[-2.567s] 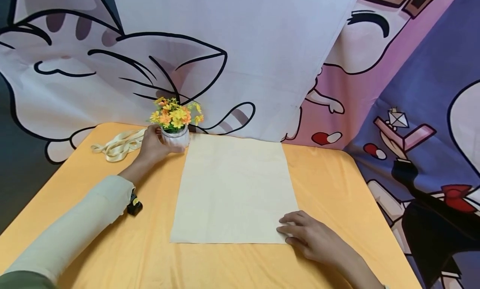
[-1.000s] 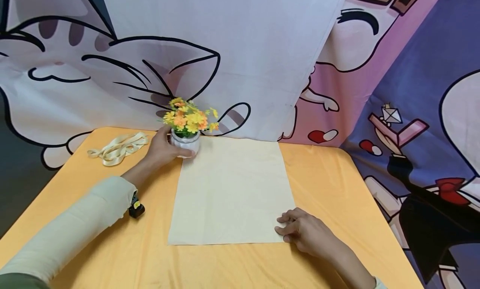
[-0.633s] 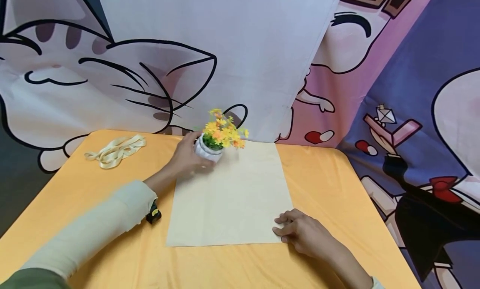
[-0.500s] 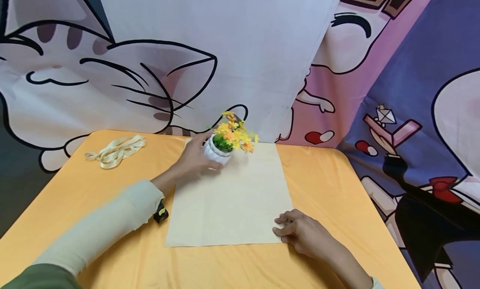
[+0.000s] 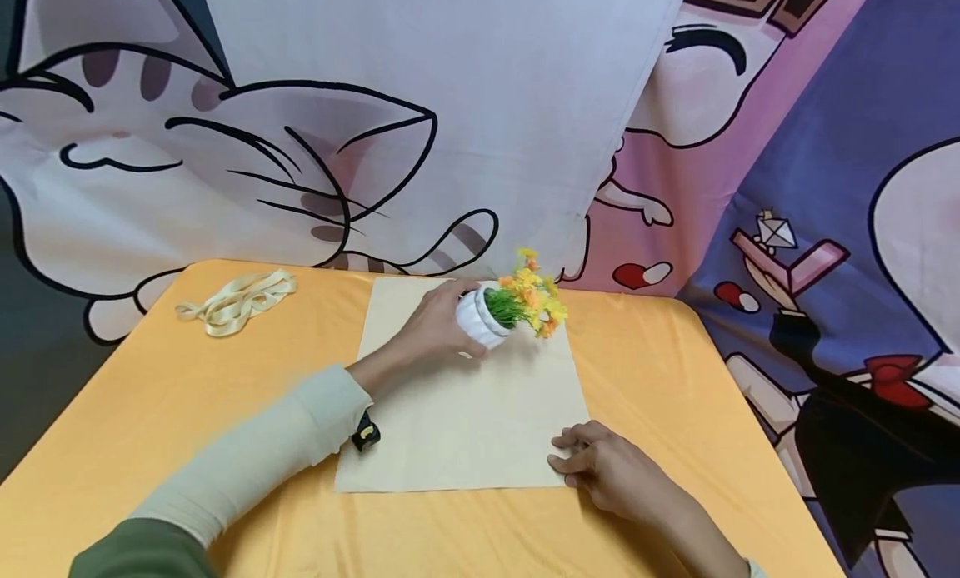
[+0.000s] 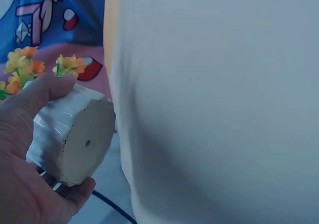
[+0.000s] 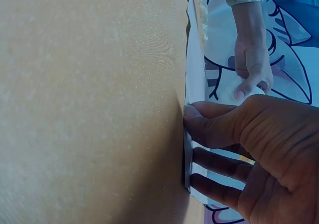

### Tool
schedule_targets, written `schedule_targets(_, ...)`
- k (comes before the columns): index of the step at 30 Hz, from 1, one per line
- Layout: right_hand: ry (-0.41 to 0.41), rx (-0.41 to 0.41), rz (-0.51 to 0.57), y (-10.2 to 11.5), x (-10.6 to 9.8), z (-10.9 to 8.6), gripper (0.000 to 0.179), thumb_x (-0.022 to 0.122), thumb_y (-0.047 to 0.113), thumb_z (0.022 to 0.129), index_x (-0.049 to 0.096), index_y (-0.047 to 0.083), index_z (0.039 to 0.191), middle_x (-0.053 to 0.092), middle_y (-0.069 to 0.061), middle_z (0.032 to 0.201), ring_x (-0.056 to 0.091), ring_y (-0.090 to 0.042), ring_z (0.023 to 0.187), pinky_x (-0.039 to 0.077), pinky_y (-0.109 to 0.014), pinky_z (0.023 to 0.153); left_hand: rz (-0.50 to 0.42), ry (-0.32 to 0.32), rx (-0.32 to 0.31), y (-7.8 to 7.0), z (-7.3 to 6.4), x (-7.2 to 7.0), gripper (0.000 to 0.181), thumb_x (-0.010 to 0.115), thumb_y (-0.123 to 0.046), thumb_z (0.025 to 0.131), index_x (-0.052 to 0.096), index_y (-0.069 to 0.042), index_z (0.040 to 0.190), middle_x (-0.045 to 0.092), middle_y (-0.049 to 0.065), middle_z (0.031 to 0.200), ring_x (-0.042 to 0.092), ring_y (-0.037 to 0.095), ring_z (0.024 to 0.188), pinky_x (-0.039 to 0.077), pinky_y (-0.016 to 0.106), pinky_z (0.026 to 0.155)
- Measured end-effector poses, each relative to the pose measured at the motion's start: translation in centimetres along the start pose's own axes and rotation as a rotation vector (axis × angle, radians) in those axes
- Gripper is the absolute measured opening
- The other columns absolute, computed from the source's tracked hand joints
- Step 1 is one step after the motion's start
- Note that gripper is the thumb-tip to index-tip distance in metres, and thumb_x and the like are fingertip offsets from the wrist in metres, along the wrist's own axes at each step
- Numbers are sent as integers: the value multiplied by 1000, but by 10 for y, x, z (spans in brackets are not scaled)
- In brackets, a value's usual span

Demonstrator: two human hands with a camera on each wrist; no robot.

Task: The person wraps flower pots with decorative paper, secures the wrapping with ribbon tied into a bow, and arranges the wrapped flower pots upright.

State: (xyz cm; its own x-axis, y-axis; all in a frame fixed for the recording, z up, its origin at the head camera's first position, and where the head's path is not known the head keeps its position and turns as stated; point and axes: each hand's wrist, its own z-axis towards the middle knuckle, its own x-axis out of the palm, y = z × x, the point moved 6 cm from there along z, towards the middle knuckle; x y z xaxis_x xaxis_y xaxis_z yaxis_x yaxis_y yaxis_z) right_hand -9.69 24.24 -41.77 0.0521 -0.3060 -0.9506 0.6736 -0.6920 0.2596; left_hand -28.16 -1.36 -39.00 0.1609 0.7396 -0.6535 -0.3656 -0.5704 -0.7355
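The flowerpot (image 5: 482, 318) hangs tilted over the sheet (image 5: 465, 420), right of frame centre, gripped by the left hand (image 5: 433, 321), which covers its left side; only the left-wrist view bares its holed underside. The right hand (image 5: 618, 471) touches the sheet's lower-right corner; pinching or pressing, I cannot tell. Open table (image 5: 652, 370) lies rightward.

The flowerpot (image 5: 478, 320) has tipped and moved rightward over the sheet (image 5: 465, 424).

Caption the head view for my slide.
Left hand holding a tilted white flowerpot above a cream sheet, right hand at the sheet's near corner.
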Motion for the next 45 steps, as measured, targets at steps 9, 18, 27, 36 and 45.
schedule_targets(9,-22,-45,-4,-1,2,0,25,90,-4,90,92,18,103,83,-6,118,79,-26,112,70,-39,90,13,53,5,-15,10,29,90,103,-13,66,56,-10,142,73,12,129,66,28,108,57,40,92)
schedule_targets(18,9,-23,-3,-2,4,-2,28,90,-4,90,92,18,109,83,-6,120,78,-27,114,70,-41,92,47,97,57,-22,20,54,86,105,-14,67,61,-11,141,73,9,127,64,26,109,55,39,96)
schedule_targets(27,1,-34,-19,0,5,-3,32,92,-4,88,92,19,112,84,-5,123,78,-29,117,70,-41,93,114,162,44,-30,25,65,93,106,-20,69,65,-15,151,73,10,138,60,30,120,50,46,107)
schedule_targets(36,-11,-63,-60,2,2,-2,31,92,-1,89,92,22,110,84,-3,125,77,-29,118,70,-43,94,168,206,97,-33,25,72,93,104,-20,74,61,-18,156,68,9,147,55,32,128,45,50,116)
schedule_targets(45,-6,-47,-62,3,2,-3,31,93,1,89,92,22,110,84,-3,125,77,-29,118,70,-43,94,188,230,120,-34,20,73,101,104,-20,74,53,-23,162,62,9,152,52,33,133,45,50,117)
